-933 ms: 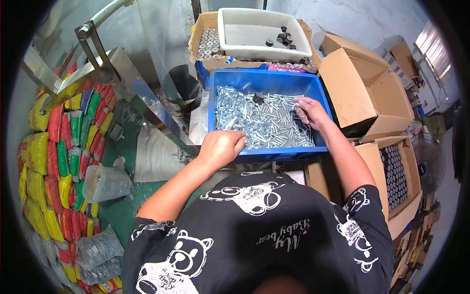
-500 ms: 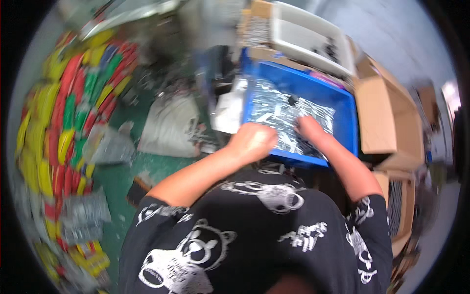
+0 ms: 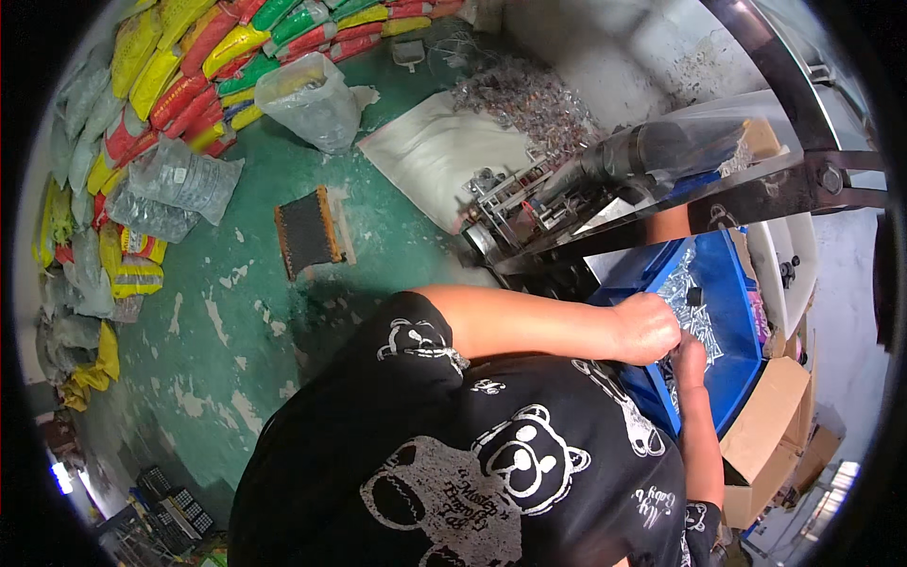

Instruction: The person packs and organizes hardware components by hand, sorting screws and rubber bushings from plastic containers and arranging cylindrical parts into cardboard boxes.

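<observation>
A blue plastic bin (image 3: 735, 326) at the right holds many loose silvery screw-like metal pieces (image 3: 701, 333). Over the bin's near side, my left hand (image 3: 647, 329) is closed in a fist, its knuckles up; whatever it grips is hidden. My right hand (image 3: 692, 362) is close beside it, above the metal pieces, with its fingers curled in toward the left hand. Its fingertips are largely out of sight, so I cannot make out what they hold. A small black object (image 3: 694, 296) lies on the pieces just beyond my hands.
A dark metal machine frame (image 3: 756, 184) crosses beyond the bin. Cardboard boxes (image 3: 767, 416) and a white tub (image 3: 786, 269) flank it on the right. Stacked colourful sacks (image 3: 179, 99), a clear plastic bag (image 3: 316, 99) and a black mat-like piece (image 3: 308, 232) are on the left.
The view has swung left, so the bin now appears farther right and tilted. My hands, formerly apart over the bin, have come together. The machine frame has come into view.
</observation>
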The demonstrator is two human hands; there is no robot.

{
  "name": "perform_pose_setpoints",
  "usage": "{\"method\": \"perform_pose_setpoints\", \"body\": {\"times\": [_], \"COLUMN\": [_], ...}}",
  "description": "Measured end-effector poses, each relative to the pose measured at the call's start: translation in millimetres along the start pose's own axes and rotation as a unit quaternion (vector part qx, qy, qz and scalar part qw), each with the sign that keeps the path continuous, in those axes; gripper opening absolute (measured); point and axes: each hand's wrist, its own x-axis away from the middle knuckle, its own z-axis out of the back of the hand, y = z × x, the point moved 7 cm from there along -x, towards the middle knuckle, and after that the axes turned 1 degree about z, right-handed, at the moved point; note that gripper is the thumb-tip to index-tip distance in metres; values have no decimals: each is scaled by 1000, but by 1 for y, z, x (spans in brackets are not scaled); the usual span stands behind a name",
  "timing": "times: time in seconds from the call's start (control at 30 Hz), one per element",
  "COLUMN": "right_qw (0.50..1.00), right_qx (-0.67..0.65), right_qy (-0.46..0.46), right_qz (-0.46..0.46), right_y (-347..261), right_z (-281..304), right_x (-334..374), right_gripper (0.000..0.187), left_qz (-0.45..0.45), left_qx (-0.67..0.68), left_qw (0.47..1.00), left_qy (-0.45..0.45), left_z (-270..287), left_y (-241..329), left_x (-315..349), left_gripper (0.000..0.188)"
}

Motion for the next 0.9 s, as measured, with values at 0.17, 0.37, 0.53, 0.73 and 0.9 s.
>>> {"method": "perform_pose_setpoints", "body": {"times": [0.17,0.37,0.53,0.73,0.9], "right_qw": [980,565,668,719,711], "right_qx": [-119,-807,-738,-690,-698], "right_qy": [127,-79,-91,-18,66], "right_qz": [-95,-150,-24,-75,-55], "right_y": [32,-38,-106,-142,-112], "right_z": [21,55,119,129,131], "right_x": [1,-26,-91,-180,-170], "right_gripper": [28,19,20,17,30], "left_qz": [-33,-16,-33,-18,-47], "left_qx": [-18,-38,-33,-59,-54], "left_qw": [999,999,999,998,997], "left_qy": [-39,-5,5,-16,-1], "left_z": [-8,1,4,-1,-3], "left_y": [-6,-5,1,4,12], "left_x": [-9,-4,-2,-4,-7], "left_gripper": [15,19,18,19,18]}}
